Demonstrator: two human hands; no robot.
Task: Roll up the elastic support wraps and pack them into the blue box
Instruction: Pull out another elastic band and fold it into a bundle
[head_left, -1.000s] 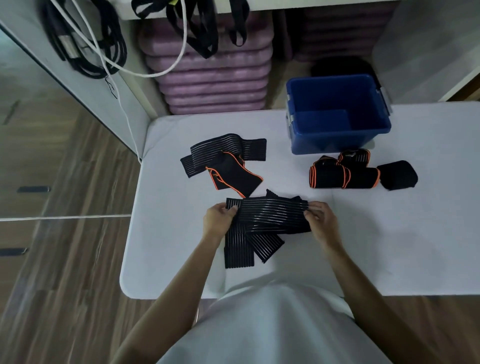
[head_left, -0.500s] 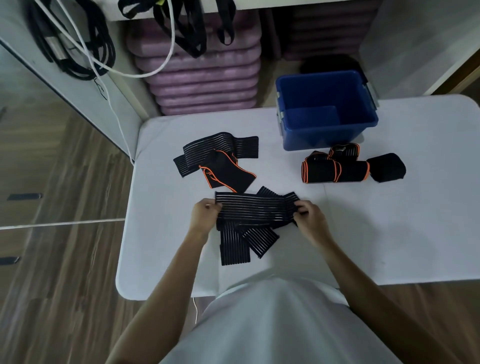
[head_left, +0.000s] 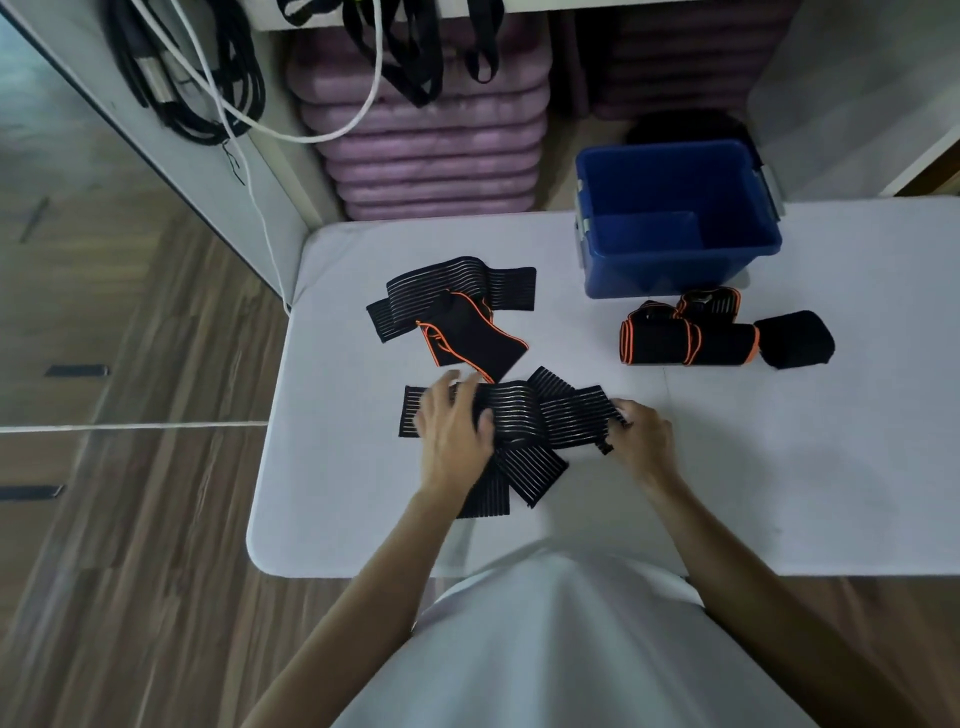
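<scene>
The white surface (head_left: 779, 467) carries everything the task concerns, and it shows a job partly done. At its far edge stands the blue box (head_left: 675, 270), open at the top; what shows of its inside is bare blue, so packing does not appear to have begun.

Just in front of the box lies a cluster of rolled wraps (head_left: 722, 332): two rolls with orange edging end to end, a smaller one tucked behind them, and a plain black roll at the right end. These look finished and wait only to be put in the box.

Toward the left of the surface lies an unrolled pile (head_left: 457, 306), a striped band with an orange-trimmed piece on top, untouched.

Nearest the person is the striped wrap (head_left: 545, 415) in hand, spread flat across other loose striped lengths beneath it. The left hand (head_left: 452, 431) lies on its left part with fingers straight and spread, pressing it down. The right hand (head_left: 641, 434) has its fingers curled at the wrap's right end, its grip holding that end.

By this reckoning, rolling this wrap is only starting, the loose lengths under it and the far pile remain, and all packing is still ahead.
</scene>
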